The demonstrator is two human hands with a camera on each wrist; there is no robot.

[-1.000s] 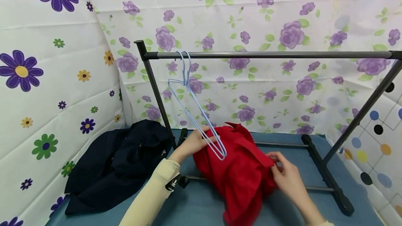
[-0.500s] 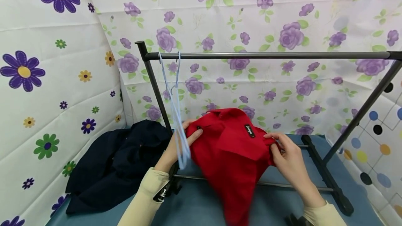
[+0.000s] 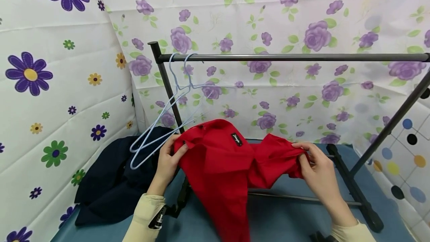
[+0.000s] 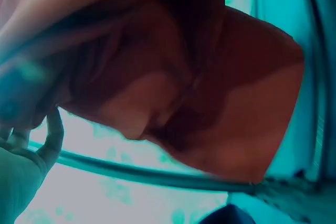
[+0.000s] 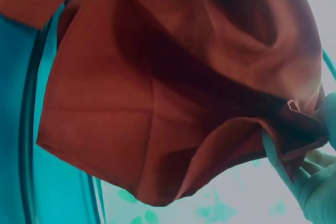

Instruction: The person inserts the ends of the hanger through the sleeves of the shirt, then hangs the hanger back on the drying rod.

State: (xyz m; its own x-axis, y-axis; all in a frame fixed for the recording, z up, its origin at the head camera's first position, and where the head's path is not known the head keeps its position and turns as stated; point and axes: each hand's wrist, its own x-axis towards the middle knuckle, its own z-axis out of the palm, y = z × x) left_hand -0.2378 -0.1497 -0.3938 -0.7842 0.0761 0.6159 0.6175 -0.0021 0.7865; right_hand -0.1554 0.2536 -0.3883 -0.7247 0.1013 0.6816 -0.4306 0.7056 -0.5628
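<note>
A red shirt [image 3: 215, 160] with a small black label [image 3: 236, 139] hangs spread between my two hands, its lower part dropping toward the table. My left hand [image 3: 168, 161] pinches its left upper edge between thumb and fingers. On the other side my right hand [image 3: 319, 173] pinches a bunched edge of the cloth. Both wrist views are mostly filled by the shirt [image 4: 247, 93], with folds shading parts of it. Two light-blue hangers [image 3: 190, 79] hook over the rail just behind my left hand, tilted, their lower ends to its left.
A dark rail [image 3: 285, 58] on a garment rack spans the back, with its right foot [image 3: 356, 193] on the blue table [image 3: 279, 219]. A dark navy garment [image 3: 111, 186] lies heaped at the left. Floral sheets [image 3: 302, 96] hang behind.
My left hand has drawn left with its edge of the shirt, while the right stays near its place. The shirt has spread wider, its label now showing. The hangers have swung left.
</note>
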